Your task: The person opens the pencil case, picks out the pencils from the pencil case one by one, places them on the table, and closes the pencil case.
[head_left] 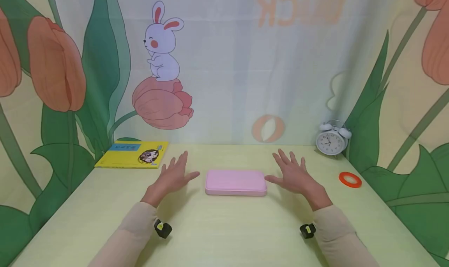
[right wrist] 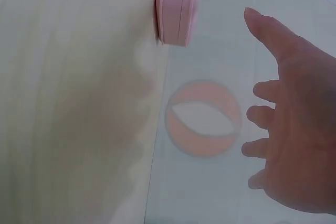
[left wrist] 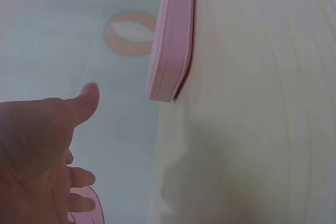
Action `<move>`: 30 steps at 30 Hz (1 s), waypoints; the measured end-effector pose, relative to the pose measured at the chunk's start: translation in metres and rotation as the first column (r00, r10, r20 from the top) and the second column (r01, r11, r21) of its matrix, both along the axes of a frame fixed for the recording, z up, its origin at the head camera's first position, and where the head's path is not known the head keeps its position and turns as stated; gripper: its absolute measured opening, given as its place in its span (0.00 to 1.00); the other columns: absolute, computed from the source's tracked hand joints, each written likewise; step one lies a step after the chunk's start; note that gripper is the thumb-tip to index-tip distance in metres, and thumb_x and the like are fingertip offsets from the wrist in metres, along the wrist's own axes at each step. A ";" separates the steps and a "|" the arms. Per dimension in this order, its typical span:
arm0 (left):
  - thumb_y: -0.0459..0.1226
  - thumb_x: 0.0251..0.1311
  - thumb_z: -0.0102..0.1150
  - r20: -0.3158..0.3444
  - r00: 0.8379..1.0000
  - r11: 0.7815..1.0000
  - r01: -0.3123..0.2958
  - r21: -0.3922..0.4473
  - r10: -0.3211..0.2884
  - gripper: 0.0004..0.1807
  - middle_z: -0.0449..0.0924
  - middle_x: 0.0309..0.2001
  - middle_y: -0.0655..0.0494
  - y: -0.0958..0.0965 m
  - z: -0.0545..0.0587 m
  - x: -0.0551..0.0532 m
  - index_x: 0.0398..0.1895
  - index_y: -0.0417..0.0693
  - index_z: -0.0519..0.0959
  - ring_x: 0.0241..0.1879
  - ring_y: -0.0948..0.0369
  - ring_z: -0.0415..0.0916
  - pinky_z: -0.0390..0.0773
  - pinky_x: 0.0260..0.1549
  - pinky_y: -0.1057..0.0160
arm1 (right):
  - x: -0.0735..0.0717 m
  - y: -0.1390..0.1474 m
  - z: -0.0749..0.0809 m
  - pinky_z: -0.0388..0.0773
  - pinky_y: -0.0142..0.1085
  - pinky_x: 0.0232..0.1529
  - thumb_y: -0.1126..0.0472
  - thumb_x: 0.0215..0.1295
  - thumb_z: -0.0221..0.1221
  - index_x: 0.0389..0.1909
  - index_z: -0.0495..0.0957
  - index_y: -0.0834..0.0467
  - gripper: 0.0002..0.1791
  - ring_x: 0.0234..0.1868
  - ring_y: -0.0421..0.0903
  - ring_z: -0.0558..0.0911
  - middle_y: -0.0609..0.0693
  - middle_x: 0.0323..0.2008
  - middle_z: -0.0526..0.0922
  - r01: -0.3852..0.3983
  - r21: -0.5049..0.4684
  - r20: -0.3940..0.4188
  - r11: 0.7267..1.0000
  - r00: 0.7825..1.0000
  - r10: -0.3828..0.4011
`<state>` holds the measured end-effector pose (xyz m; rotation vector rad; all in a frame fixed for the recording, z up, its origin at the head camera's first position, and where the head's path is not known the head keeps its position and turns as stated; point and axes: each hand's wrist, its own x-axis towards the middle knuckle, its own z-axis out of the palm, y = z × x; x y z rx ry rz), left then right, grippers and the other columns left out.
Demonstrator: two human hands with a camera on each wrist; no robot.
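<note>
A flat pink case point(head_left: 235, 182) with rounded corners lies closed on the pale table, centred between both hands. My left hand point(head_left: 174, 176) hovers to its left, fingers spread and thumb pointing toward the case, with a gap between them. On the other side my right hand point(head_left: 292, 174) is held above the table, fingers spread, its thumb tip close to the case's right end. Both wrist views show the case point(left wrist: 173, 40) apart from the hands, and neither hand holds anything. In the right wrist view the case's end point(right wrist: 177, 14) lies beyond the thumb.
A yellow book point(head_left: 131, 154) lies at the back left. At the back right stands a white twin-bell alarm clock point(head_left: 331, 141), with an orange-red ring point(head_left: 350, 179) in front of it. A printed curtain point(head_left: 224, 64) hangs behind the table and along its sides.
</note>
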<state>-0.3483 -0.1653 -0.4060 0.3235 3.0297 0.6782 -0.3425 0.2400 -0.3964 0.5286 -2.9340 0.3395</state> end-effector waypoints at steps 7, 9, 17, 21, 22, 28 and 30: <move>0.62 0.68 0.52 0.089 0.993 0.992 0.066 0.103 -0.075 0.55 0.43 0.78 0.38 0.010 -0.007 -0.004 0.81 0.44 0.35 0.76 0.38 0.40 0.46 0.71 0.36 | -0.001 -0.016 -0.004 0.33 0.75 0.66 0.31 0.64 0.57 0.78 0.52 0.61 0.53 0.75 0.73 0.44 0.62 0.78 0.49 -0.055 0.005 0.010 0.998 0.998 0.055; 0.62 0.67 0.52 0.103 0.988 0.986 0.095 0.139 -0.110 0.55 0.43 0.78 0.38 0.013 -0.009 -0.005 0.81 0.44 0.34 0.76 0.39 0.42 0.48 0.72 0.38 | -0.001 -0.021 -0.005 0.34 0.75 0.65 0.31 0.64 0.58 0.78 0.52 0.61 0.53 0.75 0.73 0.44 0.62 0.78 0.50 -0.074 -0.001 0.024 0.997 0.997 0.074; 0.60 0.62 0.62 0.129 0.970 0.960 0.173 0.220 -0.204 0.60 0.44 0.79 0.43 0.029 -0.014 -0.009 0.81 0.45 0.35 0.76 0.46 0.47 0.50 0.73 0.46 | -0.006 -0.037 -0.005 0.32 0.74 0.66 0.33 0.61 0.62 0.79 0.50 0.59 0.55 0.76 0.70 0.42 0.61 0.78 0.49 -0.154 -0.079 0.119 0.985 0.979 0.163; 0.56 0.60 0.67 0.123 0.965 0.953 0.198 0.230 -0.230 0.60 0.46 0.79 0.43 0.039 -0.018 -0.011 0.81 0.42 0.38 0.76 0.48 0.49 0.51 0.73 0.48 | -0.009 -0.044 -0.007 0.37 0.71 0.69 0.34 0.59 0.65 0.78 0.51 0.60 0.56 0.76 0.70 0.44 0.61 0.78 0.49 -0.181 -0.074 0.153 0.981 0.970 0.191; 0.54 0.59 0.68 0.110 0.964 0.950 0.213 0.227 -0.242 0.60 0.47 0.79 0.42 0.042 -0.019 -0.012 0.80 0.41 0.38 0.75 0.49 0.51 0.51 0.73 0.49 | -0.010 -0.045 -0.007 0.39 0.71 0.69 0.34 0.59 0.65 0.78 0.52 0.60 0.57 0.75 0.71 0.45 0.62 0.78 0.50 -0.187 -0.064 0.154 0.980 0.969 0.195; 0.50 0.58 0.71 0.065 0.956 0.943 0.268 0.198 -0.285 0.59 0.50 0.77 0.40 0.048 -0.023 -0.015 0.79 0.37 0.42 0.76 0.48 0.49 0.49 0.74 0.50 | -0.017 -0.052 -0.004 0.44 0.67 0.71 0.39 0.57 0.70 0.77 0.53 0.63 0.57 0.75 0.72 0.44 0.65 0.77 0.50 -0.229 -0.074 0.180 0.971 0.954 0.238; 0.50 0.58 0.71 0.071 0.954 0.944 0.276 0.179 -0.292 0.59 0.50 0.77 0.40 0.051 -0.022 -0.016 0.80 0.38 0.43 0.77 0.45 0.45 0.48 0.74 0.49 | -0.018 -0.053 -0.003 0.45 0.65 0.72 0.42 0.56 0.71 0.77 0.54 0.64 0.56 0.75 0.71 0.44 0.65 0.77 0.50 -0.238 -0.093 0.210 0.967 0.945 0.252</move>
